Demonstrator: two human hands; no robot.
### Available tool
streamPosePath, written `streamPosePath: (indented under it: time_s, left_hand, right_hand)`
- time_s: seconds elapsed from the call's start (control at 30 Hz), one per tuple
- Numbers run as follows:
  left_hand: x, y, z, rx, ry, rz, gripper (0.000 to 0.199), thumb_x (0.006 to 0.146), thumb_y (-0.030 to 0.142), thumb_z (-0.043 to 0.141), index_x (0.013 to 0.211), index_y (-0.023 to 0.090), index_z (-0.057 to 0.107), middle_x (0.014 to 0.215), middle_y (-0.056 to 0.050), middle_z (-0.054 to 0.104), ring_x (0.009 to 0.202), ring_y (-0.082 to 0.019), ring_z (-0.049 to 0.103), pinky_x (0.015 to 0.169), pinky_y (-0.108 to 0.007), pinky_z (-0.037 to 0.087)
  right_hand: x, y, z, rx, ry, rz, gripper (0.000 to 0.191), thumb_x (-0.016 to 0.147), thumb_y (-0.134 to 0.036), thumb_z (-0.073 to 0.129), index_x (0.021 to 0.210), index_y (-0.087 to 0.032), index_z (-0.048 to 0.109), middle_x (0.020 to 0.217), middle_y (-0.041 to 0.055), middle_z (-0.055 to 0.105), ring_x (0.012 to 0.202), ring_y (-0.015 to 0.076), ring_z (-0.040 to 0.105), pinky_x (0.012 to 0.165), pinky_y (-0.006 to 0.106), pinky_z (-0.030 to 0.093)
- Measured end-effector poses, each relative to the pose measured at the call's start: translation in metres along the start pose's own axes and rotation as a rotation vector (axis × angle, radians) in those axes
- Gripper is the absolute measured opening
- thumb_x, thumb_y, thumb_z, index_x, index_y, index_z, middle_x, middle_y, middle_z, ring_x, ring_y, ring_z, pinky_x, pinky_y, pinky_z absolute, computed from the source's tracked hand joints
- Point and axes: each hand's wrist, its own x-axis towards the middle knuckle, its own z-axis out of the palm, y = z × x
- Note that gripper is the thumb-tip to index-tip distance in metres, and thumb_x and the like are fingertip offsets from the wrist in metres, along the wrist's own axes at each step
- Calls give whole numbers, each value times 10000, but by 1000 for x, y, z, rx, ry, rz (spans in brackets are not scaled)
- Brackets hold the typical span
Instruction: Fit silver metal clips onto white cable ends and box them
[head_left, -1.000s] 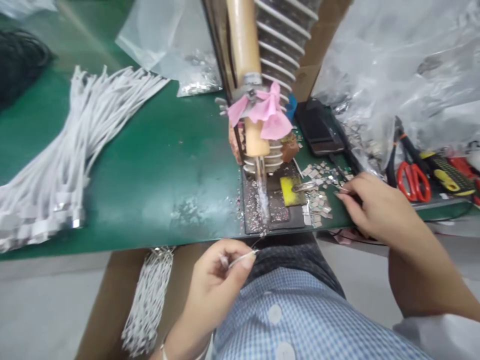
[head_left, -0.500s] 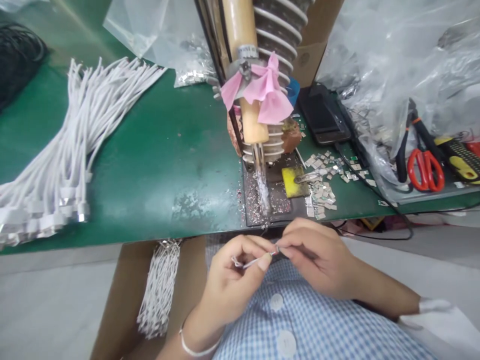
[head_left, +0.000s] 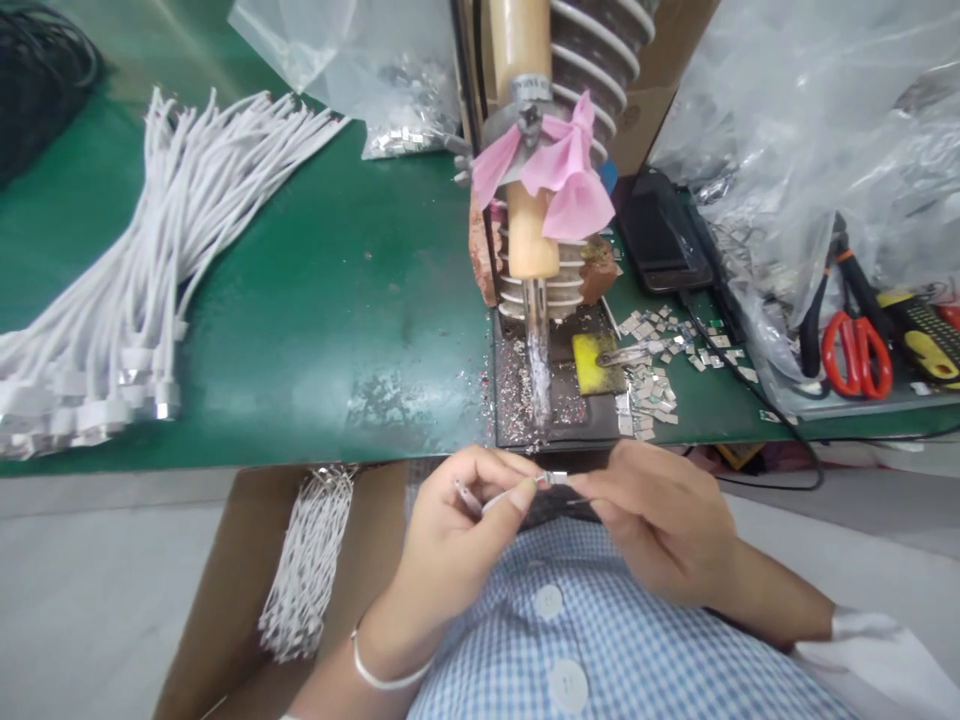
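Observation:
My left hand [head_left: 469, 530] is closed in front of the table's edge, pinching a thin white cable [head_left: 495, 500] between thumb and index finger. A loop of the cable shows inside the curled fingers. At the cable's end, just past the left fingertips, is a small silvery metal connector [head_left: 555, 478]. My right hand [head_left: 667, 520] is at the connector's other end, its fingertips against it and slightly blurred. Just beyond both hands, a soldering iron [head_left: 538, 360] with a wooden handle points down over a dark plate [head_left: 514, 400] strewn with solder bits.
A bundle of white cables [head_left: 142, 270] lies on the green table [head_left: 405, 310] at left. More white cables [head_left: 311, 560] lie in a cardboard box [head_left: 217, 600] below. A yellow sponge [head_left: 596, 362], small metal pieces [head_left: 652, 400], a phone [head_left: 664, 235] and red-handled scissors [head_left: 855, 355] are at right.
My right hand has drawn slightly rightward from the left fingertips, and the metal connector now shows between the hands. The view has shifted a little; the left hand keeps its pinch on the cable.

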Motion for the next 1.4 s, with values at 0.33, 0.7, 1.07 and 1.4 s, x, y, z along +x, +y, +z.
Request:
streamPosePath:
  time_s: [0.33,0.7,1.07,1.4]
  left_hand:
    - [12,4,2,-81,6,-7,102,816,192,721,739,173,657,838,-21,738,745,-118,671,693,-210,530]
    - [18,7,6,-171,7,-4,94,824,177,702,741,211,676,820,12,721,781,-123,661,738,-230,513]
    - [19,13,8,-195,29,-3,96,802,160,710,717,191,679,819,1,694,692,-105,611,621,-208,478]
    - [19,14,7,-219,7,-5,91,812,161,717,735,206,697,840,12,696,744,-99,617,678,-197,492]
  right_hand:
    - [2,6,4,-60,42,-35,168,776,-64,549,858,-211,554,910,69,654,849,192,671,721,335,579]
    - [9,4,7,13,74,19,187,776,-45,552,853,-215,556,966,77,701,909,180,685,761,331,595]
    - [12,2,7,24,101,11,194,762,-24,575,843,-200,560,976,81,689,936,165,667,809,305,574]
    - [14,0,5,-33,100,-10,183,753,-32,574,831,-199,566,956,73,698,900,177,682,760,323,590]
